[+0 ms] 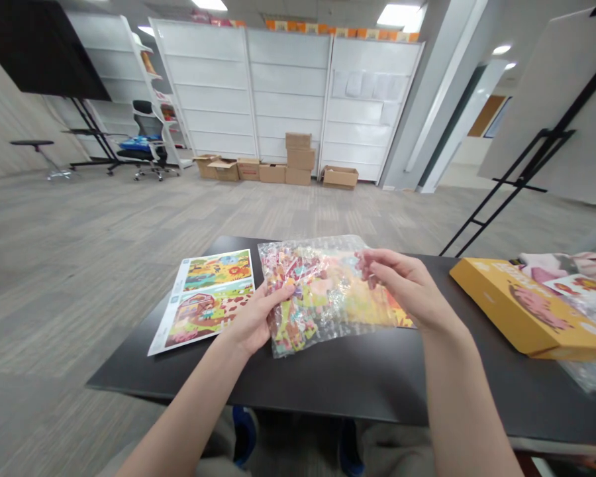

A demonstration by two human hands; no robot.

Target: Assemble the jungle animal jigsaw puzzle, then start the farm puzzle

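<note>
A clear plastic bag [322,311] holds colourful jigsaw puzzle pieces [298,321], mostly bunched at its left end. My left hand [258,315] grips that end, thumb on top and fingers underneath. At the bag's upper right edge, my right hand [397,278] has its fingers bent together on the plastic; the fingertips are slightly blurred. Beneath the bag's right part, a yellow-orange picture sheet [402,317] shows through and sticks out. A printed sheet [198,305] with a lion scene and a barn scene lies flat to the left.
On the dark table [338,384], a yellow box [516,305] stands at the right beside crumpled clear plastic [591,377] and pinkish cloth [566,265]. A black easel stand [516,182] rises behind it. Cardboard boxes [273,173] line the white shelving across the floor.
</note>
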